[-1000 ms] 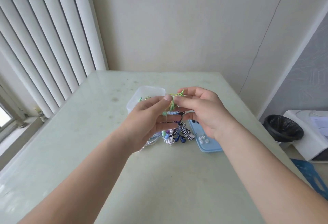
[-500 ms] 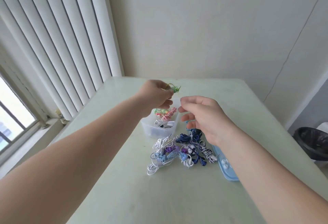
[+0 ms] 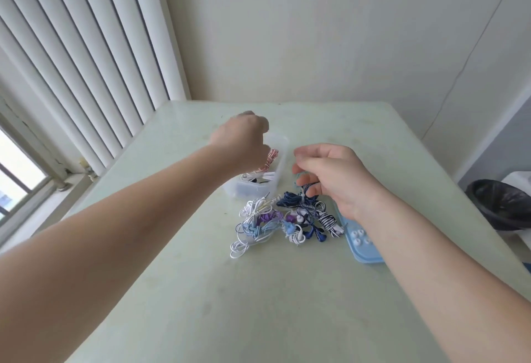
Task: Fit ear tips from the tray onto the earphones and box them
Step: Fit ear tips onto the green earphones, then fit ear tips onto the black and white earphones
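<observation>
Hold L hand (image 3: 240,140) (fingers hidden, grip can't tell) low over clear box (image 3: 282,158); w/ half-curled R hand (image 3: 336,178) at navy earphones (image 3: 290,200), hold unclear, lift one bundle only.

We see a pale green table (image 3: 258,305), its top glossy and faintly stained. On it stand a clear plastic box (image 3: 253,191), a heap of coiled earphones (image 3: 287,219) just in front of it — white, purple, blue, striped — and a light blue tray (image 3: 365,255) just right of the heap.
</observation>
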Demonstrator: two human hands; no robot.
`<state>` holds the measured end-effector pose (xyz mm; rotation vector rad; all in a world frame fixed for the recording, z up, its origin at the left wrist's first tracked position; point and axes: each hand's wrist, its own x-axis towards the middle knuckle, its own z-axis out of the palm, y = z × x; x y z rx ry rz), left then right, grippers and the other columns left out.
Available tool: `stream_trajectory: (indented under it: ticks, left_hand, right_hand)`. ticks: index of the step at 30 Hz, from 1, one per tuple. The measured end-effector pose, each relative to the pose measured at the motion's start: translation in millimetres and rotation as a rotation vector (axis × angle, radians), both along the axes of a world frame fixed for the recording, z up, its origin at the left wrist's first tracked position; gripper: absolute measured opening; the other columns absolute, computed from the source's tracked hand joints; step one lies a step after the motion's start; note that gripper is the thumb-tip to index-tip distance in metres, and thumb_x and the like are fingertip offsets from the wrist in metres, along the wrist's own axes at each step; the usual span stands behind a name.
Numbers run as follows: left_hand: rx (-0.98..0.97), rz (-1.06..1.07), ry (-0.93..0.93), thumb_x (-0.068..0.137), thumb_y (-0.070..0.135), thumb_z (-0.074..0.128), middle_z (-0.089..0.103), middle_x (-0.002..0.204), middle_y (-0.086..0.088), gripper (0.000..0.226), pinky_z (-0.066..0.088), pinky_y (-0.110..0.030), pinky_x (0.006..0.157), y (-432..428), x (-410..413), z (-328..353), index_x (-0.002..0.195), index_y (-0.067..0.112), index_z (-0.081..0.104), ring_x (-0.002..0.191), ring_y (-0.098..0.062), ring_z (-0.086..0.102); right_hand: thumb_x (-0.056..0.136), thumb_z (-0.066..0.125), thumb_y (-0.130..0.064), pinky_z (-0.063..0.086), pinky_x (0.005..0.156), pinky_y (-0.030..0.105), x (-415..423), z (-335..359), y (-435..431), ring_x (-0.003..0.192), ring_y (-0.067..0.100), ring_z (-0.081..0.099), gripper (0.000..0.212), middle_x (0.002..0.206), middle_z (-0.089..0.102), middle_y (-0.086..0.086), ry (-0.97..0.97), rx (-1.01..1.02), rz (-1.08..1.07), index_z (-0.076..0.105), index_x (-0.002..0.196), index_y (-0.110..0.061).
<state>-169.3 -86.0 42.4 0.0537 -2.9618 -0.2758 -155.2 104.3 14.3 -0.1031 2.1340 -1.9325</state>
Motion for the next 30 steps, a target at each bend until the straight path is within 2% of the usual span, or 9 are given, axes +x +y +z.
stream_trajectory:
  ticks: [3, 5, 8, 11, 13, 16, 18, 25, 30]
  left_hand:
    - [0.169, -0.263, 0.003, 0.094, 0.022, 0.066, 0.073, 0.110, 0.006, 0.027, 0.055, -0.034, 0.090, 21.3, 41.7, 8.1, 0.121, 0.024, 0.070, 0.100, -0.018, 0.068]
    - [0.140, -0.395, -0.119, 0.095, 0.021, 0.065, 0.075, 0.101, 0.010, 0.025, 0.055, -0.031, 0.084, 39.1, 67.0, -6.5, 0.118, 0.026, 0.073, 0.094, -0.015, 0.068]
    - [0.057, -0.442, -0.161, 0.095, 0.019, 0.063, 0.070, 0.110, 0.008, 0.024, 0.056, -0.038, 0.084, 56.0, 77.7, -40.1, 0.118, 0.026, 0.070, 0.098, -0.020, 0.065]
    - [0.025, -0.401, -0.116, 0.097, 0.018, 0.058, 0.065, 0.114, 0.004, 0.026, 0.056, -0.042, 0.080, 65.1, 73.4, -61.1, 0.119, 0.026, 0.069, 0.099, -0.023, 0.063]
    - [0.044, -0.359, -0.117, 0.096, 0.015, 0.053, 0.067, 0.109, 0.003, 0.027, 0.058, -0.044, 0.078, 65.3, 72.1, -67.7, 0.113, 0.027, 0.069, 0.097, -0.026, 0.064]
    - [0.052, -0.355, -0.099, 0.093, 0.012, 0.050, 0.064, 0.099, 0.003, 0.025, 0.057, -0.042, 0.073, 66.5, 75.7, -70.2, 0.101, 0.024, 0.070, 0.088, -0.026, 0.062]
    - [0.012, -0.364, -0.103, 0.092, 0.010, 0.050, 0.062, 0.097, 0.003, 0.020, 0.055, -0.040, 0.071, 62.6, 80.6, -68.1, 0.089, 0.020, 0.067, 0.086, -0.025, 0.060]
    - [-0.246, -0.428, -0.118, 0.088, 0.009, 0.051, 0.061, 0.106, 0.007, 0.021, 0.054, -0.038, 0.077, 36.8, 95.8, -58.4, 0.090, 0.019, 0.070, 0.101, -0.020, 0.051]
    - [-0.120, -0.421, -0.098, 0.092, 0.013, 0.053, 0.064, 0.115, 0.009, 0.023, 0.055, -0.037, 0.082, 30.6, 97.8, -54.3, 0.097, 0.020, 0.074, 0.107, -0.019, 0.056]
  right_hand:
    - [0.094, 0.066, -0.009, 0.046, 0.048, 0.031, 12.7, -2.6, 14.5, 0.063, 0.020, 0.062, 0.008, 0.083, 0.071, 0.009, 0.075, 0.116, 0.015, 0.072, 0.097, -0.013]
    - [0.089, 0.062, 0.000, 0.044, 0.046, 0.032, 24.0, -8.1, 25.0, 0.060, 0.021, 0.060, 0.020, 0.079, 0.070, 0.011, 0.106, 0.249, 0.036, 0.074, 0.093, -0.016]
    - [0.084, 0.051, 0.005, 0.046, 0.049, 0.030, 39.5, -20.0, 39.7, 0.061, 0.023, 0.062, 0.034, 0.080, 0.071, 0.007, 0.104, 0.373, 0.005, 0.072, 0.092, -0.021]
    - [0.089, 0.061, -0.007, 0.055, 0.072, 0.029, 49.0, -32.3, 57.7, 0.086, 0.022, 0.071, 0.024, 0.094, 0.071, -0.002, 0.199, 0.597, -0.024, 0.069, 0.102, -0.026]
    - [0.090, 0.069, -0.021, 0.056, 0.087, 0.035, 51.5, -38.5, 60.5, 0.095, 0.023, 0.069, 0.017, 0.099, 0.072, -0.001, 0.240, 0.775, 0.023, 0.070, 0.107, -0.017]
    - [0.087, 0.068, -0.026, 0.054, 0.068, 0.036, 52.0, -45.1, 55.6, 0.076, 0.025, 0.064, 0.011, 0.079, 0.067, 0.000, 0.299, 0.869, 0.066, 0.064, 0.083, -0.017]
    - [0.082, 0.068, -0.025, 0.036, 0.053, 0.030, 49.6, -47.3, 49.2, 0.063, 0.025, 0.049, 0.028, 0.063, 0.051, -0.003, 0.332, 0.938, 0.074, 0.046, 0.068, -0.017]
    - [0.084, 0.069, -0.026, 0.028, 0.051, 0.029, 41.7, -44.1, 43.2, 0.060, 0.020, 0.041, 0.038, 0.061, 0.041, -0.005, 0.311, 0.982, 0.088, 0.038, 0.062, -0.021]
    - [0.067, 0.065, -0.022, 0.026, 0.059, 0.034, 43.1, -39.8, 44.6, 0.058, 0.022, 0.029, 0.032, 0.052, 0.031, -0.003, 0.212, 0.850, 0.122, 0.037, 0.053, -0.018]
